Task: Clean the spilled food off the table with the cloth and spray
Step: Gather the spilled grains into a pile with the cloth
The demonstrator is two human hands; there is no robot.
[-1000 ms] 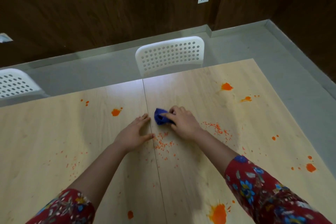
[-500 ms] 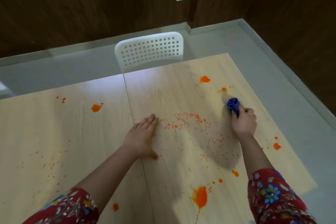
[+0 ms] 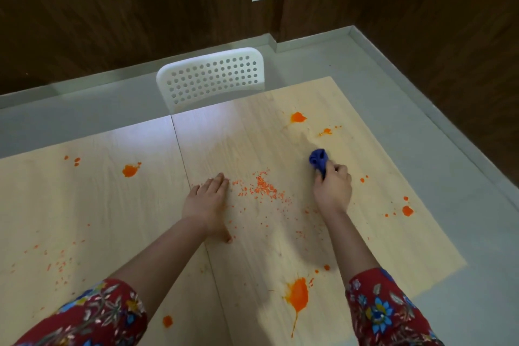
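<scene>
My right hand (image 3: 332, 189) grips a bunched blue cloth (image 3: 318, 161) and holds it against the light wooden table (image 3: 112, 219), just below two orange splashes (image 3: 297, 117). My left hand (image 3: 207, 201) lies flat on the table with straight fingers, palm down, beside the seam between the two tabletops. Between my hands is a scatter of small orange crumbs (image 3: 262, 188). A large orange splat (image 3: 297, 293) sits near the front edge. No spray bottle is in view.
More orange spots lie at the left (image 3: 130, 170) and at the right edge (image 3: 407, 210), with fine crumbs at the front left (image 3: 56, 264). A white perforated chair (image 3: 212, 76) stands behind the table. Grey floor surrounds the table's right side.
My right hand swept the cloth from the middle of the table out to the right, then settled there. The crumbs were spread out between my hands. My left hand stayed flat.
</scene>
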